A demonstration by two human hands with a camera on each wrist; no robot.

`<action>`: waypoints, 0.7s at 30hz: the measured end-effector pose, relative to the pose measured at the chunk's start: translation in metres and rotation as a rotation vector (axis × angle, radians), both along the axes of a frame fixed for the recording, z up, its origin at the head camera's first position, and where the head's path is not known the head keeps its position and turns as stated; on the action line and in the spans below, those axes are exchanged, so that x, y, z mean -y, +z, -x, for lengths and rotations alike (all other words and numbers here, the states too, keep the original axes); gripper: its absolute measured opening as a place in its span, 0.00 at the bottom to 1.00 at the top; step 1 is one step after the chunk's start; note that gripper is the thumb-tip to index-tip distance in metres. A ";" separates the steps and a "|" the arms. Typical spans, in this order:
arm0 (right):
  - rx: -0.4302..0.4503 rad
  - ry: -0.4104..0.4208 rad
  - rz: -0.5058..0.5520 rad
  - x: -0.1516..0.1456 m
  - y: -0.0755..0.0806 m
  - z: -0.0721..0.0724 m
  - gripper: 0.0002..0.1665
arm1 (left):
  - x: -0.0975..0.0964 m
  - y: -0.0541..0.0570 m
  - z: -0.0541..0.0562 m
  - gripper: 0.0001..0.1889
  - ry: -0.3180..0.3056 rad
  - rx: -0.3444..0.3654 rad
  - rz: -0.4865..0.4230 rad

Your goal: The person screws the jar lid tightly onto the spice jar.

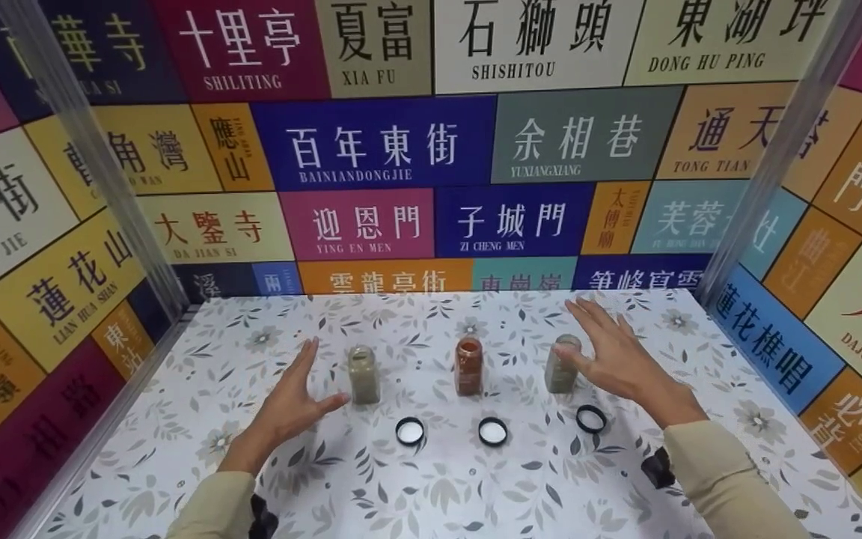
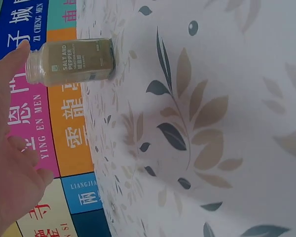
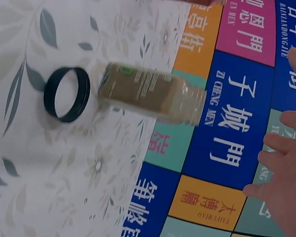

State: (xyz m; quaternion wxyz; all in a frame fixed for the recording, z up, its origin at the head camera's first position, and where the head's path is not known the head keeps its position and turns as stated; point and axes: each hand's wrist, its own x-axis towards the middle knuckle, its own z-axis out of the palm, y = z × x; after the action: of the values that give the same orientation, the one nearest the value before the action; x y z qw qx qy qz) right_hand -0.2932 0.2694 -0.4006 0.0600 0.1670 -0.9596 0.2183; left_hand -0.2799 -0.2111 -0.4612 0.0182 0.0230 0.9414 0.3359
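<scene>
Three open glass spice jars stand upright in a row. The left one, a salt and pepper jar (image 1: 364,380) (image 2: 79,61), holds greenish-tan seasoning. Reddish-orange powder fills the middle jar (image 1: 468,372). The right jar (image 1: 561,374) (image 3: 138,91) has grey-brown contents. My left hand (image 1: 285,404) (image 2: 12,143) is beside the left jar, fingers extended and thumb toward it; whether it touches cannot be told. My right hand (image 1: 618,358) (image 3: 283,158) hovers by the right jar with spread fingers, its thumb overlapping the jar's top in the head view. It appears apart in the right wrist view.
Black-rimmed caps lie in front of the jars: a left cap (image 1: 409,432), a middle cap (image 1: 492,432) and a ring-like right cap (image 1: 593,432) (image 3: 50,101). The table (image 1: 431,494) has a leaf-patterned cover. Colourful sign-covered panels (image 1: 371,146) enclose its back and sides.
</scene>
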 end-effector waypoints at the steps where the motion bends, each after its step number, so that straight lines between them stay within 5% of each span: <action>1: -0.008 0.005 0.007 0.003 -0.001 0.000 0.49 | -0.001 -0.001 0.000 0.58 0.000 0.002 -0.029; 8: -0.057 0.027 0.053 0.019 -0.009 -0.005 0.46 | -0.002 -0.011 -0.002 0.59 0.021 -0.060 -0.124; 21: -0.065 0.063 0.199 0.050 -0.026 -0.013 0.44 | -0.014 -0.023 -0.003 0.56 0.074 -0.066 -0.295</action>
State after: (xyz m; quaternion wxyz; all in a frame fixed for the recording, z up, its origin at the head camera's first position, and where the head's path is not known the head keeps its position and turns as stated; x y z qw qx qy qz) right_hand -0.2800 0.2198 -0.4270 0.1005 0.1973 -0.9251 0.3085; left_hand -0.2765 -0.1975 -0.4845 -0.0285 0.0016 0.8822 0.4701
